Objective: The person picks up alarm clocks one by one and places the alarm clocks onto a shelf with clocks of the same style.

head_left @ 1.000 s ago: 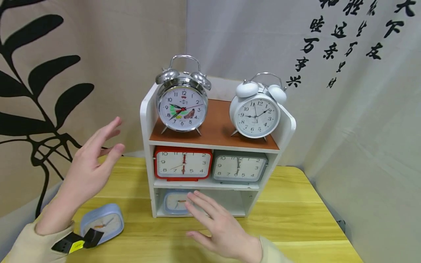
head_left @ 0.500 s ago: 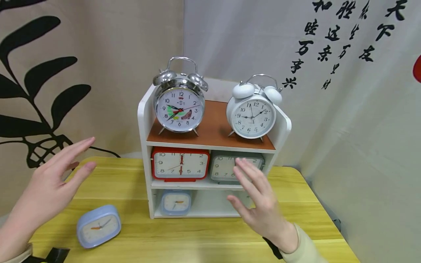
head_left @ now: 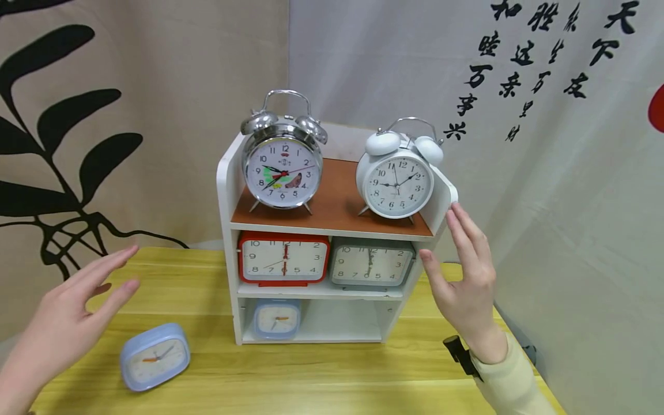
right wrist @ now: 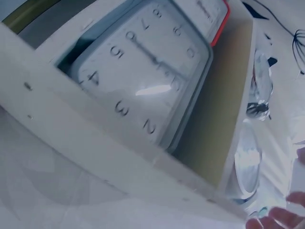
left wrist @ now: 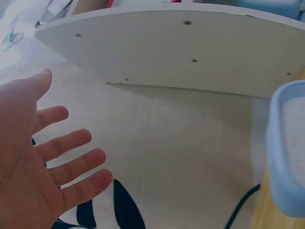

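Note:
A small white shelf unit [head_left: 226, 202] stands on the table. On its brown top are a silver twin-bell alarm clock [head_left: 284, 173] and a white twin-bell alarm clock [head_left: 398, 185]. The middle level holds a red rectangular clock [head_left: 284, 259] and a grey one [head_left: 369, 266]; a small blue clock [head_left: 277, 320] sits at the bottom left. My left hand [head_left: 75, 323], holding nothing, is raised with fingers extended above and left of another blue clock [head_left: 155, 357] on the table. Beside the shelf's right panel is my right hand [head_left: 469, 282], fingers straight; contact with the panel cannot be made out.
The yellow wood-grain table [head_left: 290, 380] extends around the shelf. Behind it hang a beige curtain [head_left: 197, 86] with a dark plant print and a grey curtain [head_left: 394, 63] with black characters. A black strap [head_left: 461, 356] is on the right wrist.
My right hand has moved from in front of the bottom level, past the grey clock, to the shelf's right side. The left hand has drawn back to the left and lower.

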Tool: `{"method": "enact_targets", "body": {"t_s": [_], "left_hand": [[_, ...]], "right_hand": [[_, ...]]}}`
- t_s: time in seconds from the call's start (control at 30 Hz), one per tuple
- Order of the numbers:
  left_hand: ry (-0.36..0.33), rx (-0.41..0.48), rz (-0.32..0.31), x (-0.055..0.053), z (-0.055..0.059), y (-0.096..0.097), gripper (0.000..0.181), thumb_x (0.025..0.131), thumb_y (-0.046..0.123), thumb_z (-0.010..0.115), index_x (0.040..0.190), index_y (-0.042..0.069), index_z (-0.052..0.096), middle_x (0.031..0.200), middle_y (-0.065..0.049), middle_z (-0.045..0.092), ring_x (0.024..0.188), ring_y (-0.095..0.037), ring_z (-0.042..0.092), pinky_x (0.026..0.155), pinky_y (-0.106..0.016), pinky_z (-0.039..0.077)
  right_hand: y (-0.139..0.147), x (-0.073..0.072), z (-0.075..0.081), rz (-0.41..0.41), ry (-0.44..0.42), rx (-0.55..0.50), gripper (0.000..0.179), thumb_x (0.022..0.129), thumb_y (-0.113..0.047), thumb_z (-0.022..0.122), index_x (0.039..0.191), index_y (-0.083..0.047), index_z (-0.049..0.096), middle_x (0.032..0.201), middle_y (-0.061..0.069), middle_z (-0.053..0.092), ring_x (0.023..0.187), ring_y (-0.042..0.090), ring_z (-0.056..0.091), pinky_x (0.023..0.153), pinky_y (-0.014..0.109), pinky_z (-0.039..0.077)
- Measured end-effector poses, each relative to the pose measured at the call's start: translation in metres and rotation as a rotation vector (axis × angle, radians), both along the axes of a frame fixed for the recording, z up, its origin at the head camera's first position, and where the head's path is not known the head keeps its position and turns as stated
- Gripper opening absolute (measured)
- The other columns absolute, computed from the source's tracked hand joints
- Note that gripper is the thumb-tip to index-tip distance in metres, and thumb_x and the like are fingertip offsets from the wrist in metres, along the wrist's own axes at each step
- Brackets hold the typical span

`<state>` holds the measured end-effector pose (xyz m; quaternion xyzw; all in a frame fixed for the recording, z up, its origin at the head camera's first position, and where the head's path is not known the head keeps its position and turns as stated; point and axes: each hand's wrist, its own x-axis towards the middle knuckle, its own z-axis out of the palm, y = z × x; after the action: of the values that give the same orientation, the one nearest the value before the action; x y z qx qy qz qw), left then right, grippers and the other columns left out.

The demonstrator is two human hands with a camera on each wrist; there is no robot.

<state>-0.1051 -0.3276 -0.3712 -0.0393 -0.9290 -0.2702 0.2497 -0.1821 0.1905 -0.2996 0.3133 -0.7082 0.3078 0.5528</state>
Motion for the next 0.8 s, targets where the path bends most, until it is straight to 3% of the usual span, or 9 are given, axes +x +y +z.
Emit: {"method": "enact_targets", "body": {"t_s": [0.07, 0.23, 0.33, 0.37, 0.43, 0.47, 0.57, 0.6, 0.8], "left_hand": [[-0.011, 0.006, -0.009, 0.001, -0.006, -0.002, 0.056, 0.105, 0.028, 0.065, 0.159, 0.021, 0.048, 0.158, -0.026, 0.052, 0.117, -0.055, 0.057, 0.077, 0.001, 0.035], [-0.035, 0.001, -0.054, -0.002, -0.021, 0.000, 0.055, 0.102, 0.029, 0.070, 0.154, 0.017, 0.055, 0.152, -0.028, 0.056, 0.132, -0.044, 0.057, 0.078, 0.008, 0.029], [-0.080, -0.021, -0.071, -0.002, -0.030, 0.003, 0.056, 0.102, 0.031, 0.071, 0.153, 0.015, 0.055, 0.150, -0.028, 0.057, 0.127, -0.049, 0.058, 0.085, -0.010, 0.053], [-0.086, -0.030, -0.076, -0.002, -0.033, 0.003, 0.056, 0.101, 0.032, 0.072, 0.152, 0.015, 0.056, 0.150, -0.027, 0.058, 0.125, -0.048, 0.059, 0.084, -0.011, 0.053], [-0.122, -0.039, -0.080, -0.001, -0.037, 0.005, 0.057, 0.101, 0.034, 0.071, 0.153, 0.016, 0.055, 0.151, -0.027, 0.058, 0.122, -0.052, 0.060, 0.087, -0.039, 0.062], [-0.135, -0.039, -0.083, 0.000, -0.040, 0.005, 0.057, 0.102, 0.035, 0.070, 0.153, 0.015, 0.055, 0.152, -0.027, 0.057, 0.122, -0.053, 0.060, 0.090, -0.052, 0.062], [-0.162, -0.042, -0.082, 0.001, -0.048, 0.007, 0.056, 0.102, 0.036, 0.069, 0.152, 0.013, 0.055, 0.151, -0.028, 0.057, 0.123, -0.055, 0.059, 0.092, -0.064, 0.059], [-0.194, -0.046, -0.076, 0.001, -0.050, 0.007, 0.058, 0.103, 0.038, 0.068, 0.152, 0.010, 0.054, 0.152, -0.030, 0.055, 0.122, -0.059, 0.058, 0.088, -0.075, 0.052], [-0.328, -0.087, -0.054, -0.002, -0.062, 0.005, 0.066, 0.104, 0.047, 0.064, 0.154, 0.006, 0.051, 0.152, -0.035, 0.051, 0.122, -0.064, 0.057, 0.086, -0.074, 0.054]], "right_hand": [[0.003, -0.004, 0.002, -0.027, -0.023, -0.040, 0.066, 0.103, -0.045, 0.067, 0.143, 0.007, 0.058, 0.148, 0.028, 0.059, 0.145, 0.021, 0.055, 0.121, 0.019, 0.046], [0.008, -0.011, 0.006, -0.056, -0.138, -0.109, 0.063, 0.099, -0.018, 0.074, 0.154, 0.001, 0.049, 0.156, 0.021, 0.055, 0.145, 0.023, 0.054, 0.116, 0.014, 0.048], [0.007, -0.015, 0.010, -0.046, -0.228, -0.123, 0.071, 0.094, -0.002, 0.075, 0.159, -0.005, 0.045, 0.158, 0.017, 0.053, 0.144, 0.027, 0.054, 0.112, 0.011, 0.049], [0.007, -0.018, 0.011, -0.042, -0.251, -0.125, 0.073, 0.093, 0.001, 0.074, 0.159, -0.006, 0.044, 0.158, 0.017, 0.053, 0.143, 0.030, 0.054, 0.111, 0.010, 0.049], [0.006, -0.022, 0.012, -0.044, -0.294, -0.120, 0.073, 0.095, 0.001, 0.073, 0.161, -0.006, 0.041, 0.157, 0.019, 0.053, 0.141, 0.034, 0.056, 0.108, 0.005, 0.047], [0.005, -0.024, 0.012, -0.053, -0.312, -0.120, 0.073, 0.096, 0.000, 0.072, 0.161, -0.005, 0.041, 0.157, 0.020, 0.053, 0.139, 0.037, 0.058, 0.105, 0.003, 0.047], [0.005, -0.029, 0.011, -0.078, -0.360, -0.126, 0.068, 0.099, -0.003, 0.069, 0.160, -0.001, 0.040, 0.154, 0.023, 0.056, 0.132, 0.042, 0.063, 0.098, -0.002, 0.045], [0.005, -0.030, 0.010, -0.083, -0.374, -0.128, 0.066, 0.100, -0.005, 0.068, 0.160, -0.001, 0.040, 0.153, 0.023, 0.057, 0.129, 0.042, 0.065, 0.096, -0.003, 0.046], [0.004, -0.038, 0.013, -0.058, -0.381, -0.146, 0.054, 0.104, -0.008, 0.063, 0.155, -0.001, 0.049, 0.144, 0.024, 0.064, 0.121, 0.039, 0.069, 0.088, -0.001, 0.051]]}}
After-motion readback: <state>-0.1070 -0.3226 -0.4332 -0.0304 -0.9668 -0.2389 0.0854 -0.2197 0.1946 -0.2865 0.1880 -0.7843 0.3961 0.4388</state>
